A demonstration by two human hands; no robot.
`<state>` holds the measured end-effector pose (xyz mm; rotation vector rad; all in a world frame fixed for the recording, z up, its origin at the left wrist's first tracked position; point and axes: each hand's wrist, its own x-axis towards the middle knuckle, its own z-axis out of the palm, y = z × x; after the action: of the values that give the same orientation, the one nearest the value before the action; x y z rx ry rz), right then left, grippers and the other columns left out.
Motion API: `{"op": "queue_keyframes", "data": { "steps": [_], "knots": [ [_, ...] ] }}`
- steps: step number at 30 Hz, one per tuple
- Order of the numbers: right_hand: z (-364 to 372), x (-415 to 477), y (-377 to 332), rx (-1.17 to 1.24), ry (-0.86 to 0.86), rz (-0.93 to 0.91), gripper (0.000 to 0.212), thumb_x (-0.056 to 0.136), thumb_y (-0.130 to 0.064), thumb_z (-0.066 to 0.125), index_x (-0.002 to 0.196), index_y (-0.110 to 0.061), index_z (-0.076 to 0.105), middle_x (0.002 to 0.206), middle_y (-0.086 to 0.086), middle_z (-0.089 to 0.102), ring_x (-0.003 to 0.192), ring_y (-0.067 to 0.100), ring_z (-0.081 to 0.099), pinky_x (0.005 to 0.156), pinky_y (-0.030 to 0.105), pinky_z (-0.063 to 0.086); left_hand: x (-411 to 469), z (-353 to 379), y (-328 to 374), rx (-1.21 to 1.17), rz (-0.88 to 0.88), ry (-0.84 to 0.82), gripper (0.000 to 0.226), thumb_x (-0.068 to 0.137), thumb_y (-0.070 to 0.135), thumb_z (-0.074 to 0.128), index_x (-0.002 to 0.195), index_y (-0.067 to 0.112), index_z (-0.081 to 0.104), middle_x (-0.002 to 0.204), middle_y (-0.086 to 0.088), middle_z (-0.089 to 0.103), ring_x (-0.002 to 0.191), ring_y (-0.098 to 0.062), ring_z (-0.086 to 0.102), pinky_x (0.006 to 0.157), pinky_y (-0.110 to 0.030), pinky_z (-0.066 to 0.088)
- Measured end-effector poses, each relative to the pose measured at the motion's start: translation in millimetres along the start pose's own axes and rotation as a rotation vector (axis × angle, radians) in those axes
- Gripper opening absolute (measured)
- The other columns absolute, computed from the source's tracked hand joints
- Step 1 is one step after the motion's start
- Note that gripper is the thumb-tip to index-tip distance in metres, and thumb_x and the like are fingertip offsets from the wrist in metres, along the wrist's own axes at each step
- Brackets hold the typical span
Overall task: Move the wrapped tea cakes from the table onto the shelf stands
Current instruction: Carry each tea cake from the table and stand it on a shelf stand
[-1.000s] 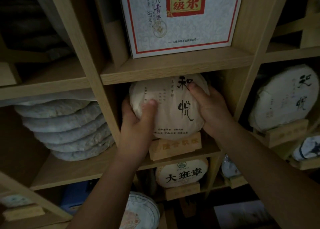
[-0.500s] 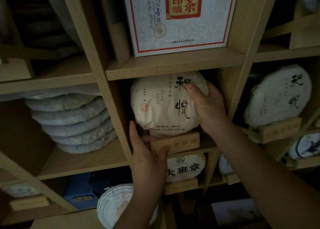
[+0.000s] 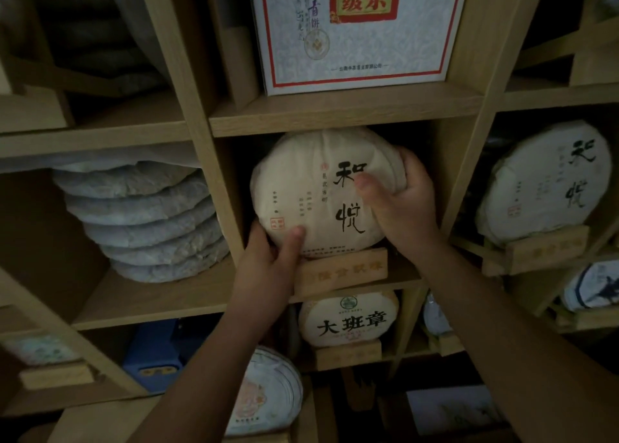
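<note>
A round tea cake wrapped in cream paper with black calligraphy (image 3: 315, 194) stands upright on a small wooden stand (image 3: 345, 271) in the middle shelf compartment. My left hand (image 3: 271, 258) grips its lower left edge, thumb on the front face. My right hand (image 3: 402, 201) holds its upper right edge, thumb across the front. Two further wrapped cakes stand on their own stands: one with the same calligraphy (image 3: 549, 181) in the compartment to the right, and another with bold black characters (image 3: 348, 320) in the compartment below.
A stack of several flat grey-wrapped cakes (image 3: 140, 221) fills the left compartment. A white box with red border (image 3: 355, 30) sits on the shelf above. Wooden uprights (image 3: 197, 141) close in on both sides. A blue box (image 3: 150, 359) and another wrapped cake (image 3: 268, 395) lie lower down.
My left hand dropped off the cake to the stand half a second ago and has now come back up to grip the cake's lower left edge. The right hand kept its hold.
</note>
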<state>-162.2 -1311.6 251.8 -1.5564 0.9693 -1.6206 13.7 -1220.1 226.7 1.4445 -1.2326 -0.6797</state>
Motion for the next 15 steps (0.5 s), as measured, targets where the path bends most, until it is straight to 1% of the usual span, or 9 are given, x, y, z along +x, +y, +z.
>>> {"op": "queue_keyframes", "data": {
  "steps": [3,5,7,9,12,14,15],
  "knots": [
    [-8.3,-4.1,4.4,0.013,-0.046,0.043,0.035,0.084,-0.016,0.077,0.112,-0.028,0.06,0.099,-0.013,0.071,0.089,-0.005,0.071,0.068,0.017,0.058,-5.1,2.3,3.0,-0.013,-0.042,-0.017,0.034,0.098,0.045,0.056,0.13,0.042,0.046,0.106,0.031,0.058,0.098,0.014,0.055,0.081,-0.018,0.049],
    [-12.0,-3.2,5.7,0.042,-0.096,0.075,0.033,0.086,-0.01,0.075,0.107,-0.032,0.062,0.094,-0.015,0.074,0.088,-0.004,0.072,0.068,0.017,0.058,-9.6,3.8,3.6,-0.054,-0.067,-0.018,0.03,0.098,0.042,0.058,0.124,0.042,0.045,0.107,0.029,0.06,0.098,0.014,0.055,0.083,-0.019,0.05],
    [-13.1,-0.7,6.0,0.07,-0.142,0.108,0.031,0.087,-0.008,0.073,0.104,-0.032,0.063,0.092,-0.014,0.075,0.087,-0.003,0.073,0.068,0.018,0.058,-11.4,5.3,4.3,-0.119,-0.098,0.015,0.029,0.097,0.04,0.06,0.124,0.039,0.048,0.111,0.025,0.062,0.103,0.01,0.058,0.087,-0.024,0.053],
    [-13.9,1.8,5.3,0.088,-0.17,0.131,0.03,0.088,-0.008,0.071,0.102,-0.034,0.064,0.088,-0.017,0.076,0.085,-0.005,0.073,0.067,0.016,0.058,-10.9,6.5,7.3,-0.186,-0.139,0.041,0.033,0.097,0.042,0.059,0.129,0.033,0.054,0.116,0.019,0.065,0.108,0.0,0.062,0.088,-0.028,0.054],
    [-16.1,3.4,6.3,0.092,-0.212,0.153,0.03,0.09,-0.009,0.07,0.102,-0.035,0.062,0.085,-0.024,0.077,0.084,-0.008,0.072,0.067,0.013,0.057,-10.6,7.6,11.8,-0.276,-0.177,0.049,0.041,0.099,0.049,0.051,0.132,0.027,0.059,0.117,0.014,0.069,0.106,-0.002,0.066,0.081,-0.023,0.054],
    [-17.4,3.2,5.8,0.079,-0.222,0.162,0.029,0.09,-0.01,0.069,0.103,-0.035,0.061,0.086,-0.028,0.077,0.085,-0.009,0.072,0.068,0.013,0.057,-12.8,9.6,14.5,-0.286,-0.18,0.081,0.043,0.1,0.054,0.045,0.127,0.025,0.063,0.115,0.008,0.071,0.104,-0.007,0.068,0.083,-0.029,0.056],
    [-18.1,3.1,5.1,0.069,-0.224,0.163,0.028,0.09,-0.012,0.069,0.103,-0.035,0.061,0.087,-0.029,0.077,0.087,-0.009,0.072,0.069,0.013,0.057,-12.9,10.9,15.5,-0.275,-0.174,0.098,0.04,0.1,0.054,0.044,0.12,0.026,0.065,0.111,0.007,0.072,0.101,-0.008,0.068,0.082,-0.031,0.057]
  ]
}}
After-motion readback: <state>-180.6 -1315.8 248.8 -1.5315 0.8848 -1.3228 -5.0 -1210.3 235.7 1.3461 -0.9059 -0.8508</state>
